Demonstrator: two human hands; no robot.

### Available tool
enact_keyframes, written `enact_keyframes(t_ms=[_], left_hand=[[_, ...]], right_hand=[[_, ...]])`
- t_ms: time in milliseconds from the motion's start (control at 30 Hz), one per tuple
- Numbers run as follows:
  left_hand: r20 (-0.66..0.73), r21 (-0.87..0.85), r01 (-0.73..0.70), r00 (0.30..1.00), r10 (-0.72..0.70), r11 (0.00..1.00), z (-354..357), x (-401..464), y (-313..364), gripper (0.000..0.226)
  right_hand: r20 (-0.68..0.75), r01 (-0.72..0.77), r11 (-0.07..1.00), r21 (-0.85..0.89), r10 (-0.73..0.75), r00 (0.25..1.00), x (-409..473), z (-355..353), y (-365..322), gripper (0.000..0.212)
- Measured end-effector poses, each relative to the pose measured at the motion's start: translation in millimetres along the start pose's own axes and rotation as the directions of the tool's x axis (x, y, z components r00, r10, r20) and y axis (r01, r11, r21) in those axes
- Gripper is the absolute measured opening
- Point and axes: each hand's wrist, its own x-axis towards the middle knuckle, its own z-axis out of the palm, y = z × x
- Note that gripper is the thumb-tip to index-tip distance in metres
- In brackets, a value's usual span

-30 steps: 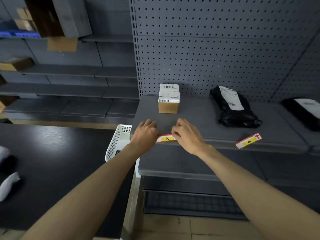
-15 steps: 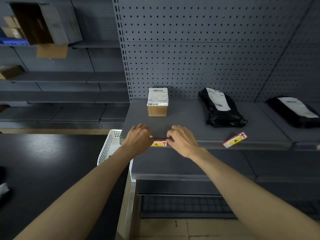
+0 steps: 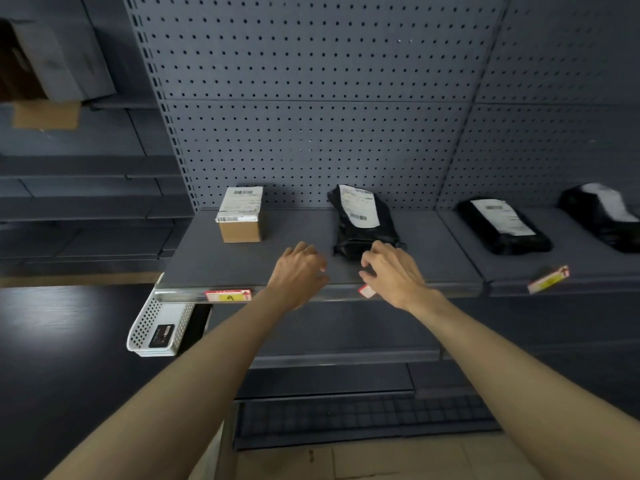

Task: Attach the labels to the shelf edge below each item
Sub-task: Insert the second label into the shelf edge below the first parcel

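A red-and-yellow label marked A (image 3: 228, 295) sits on the shelf edge (image 3: 450, 289), below the small cardboard box (image 3: 239, 220). My left hand (image 3: 299, 271) hovers over the shelf front to the right of it, fingers loosely apart and empty. My right hand (image 3: 391, 271) is over a second label (image 3: 366, 291) in front of the black mailer bag (image 3: 363, 220). Only that label's red-white end shows under my fingers, and no grip on it can be seen. A third label (image 3: 549, 279) lies tilted on the shelf front before another black bag (image 3: 504, 226).
A fourth black bag (image 3: 602, 216) lies at the far right. A white perforated basket (image 3: 152, 323) stands on a dark table (image 3: 62, 341) at the shelf's left end. Pegboard backs the shelf. A lower shelf (image 3: 346, 358) juts out beneath, and boxes sit on the shelves to the left.
Both hands have left label A, which now stays on the shelf edge, and moved right. My right hand has come over the second label. The view has shifted right.
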Motion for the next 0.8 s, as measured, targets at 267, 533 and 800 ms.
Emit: enact_keyframes(t_ms=[267,533,800], left_hand=[[0.025,0.048,-0.015,1.000,0.014,0.999,25.3,28.4,65.4,0.020],[0.058,0.108,0.065,0.996,-0.072,0.992,56.7,24.7,71.6,0.018],[-0.029,0.154,0.137,0.991,-0.134,0.979,71.7,23.8,85.8,0.010]], right_hand=[[-0.017,-0.004,1.000,0.008,0.004,1.000,-19.1,-3.4,62.7,0.023],[-0.018,0.104,0.993,0.053,-0.104,0.994,-13.9,10.4,71.3,0.019],[-0.025,0.123,0.991,0.054,-0.122,0.992,-12.7,17.7,77.1,0.010]])
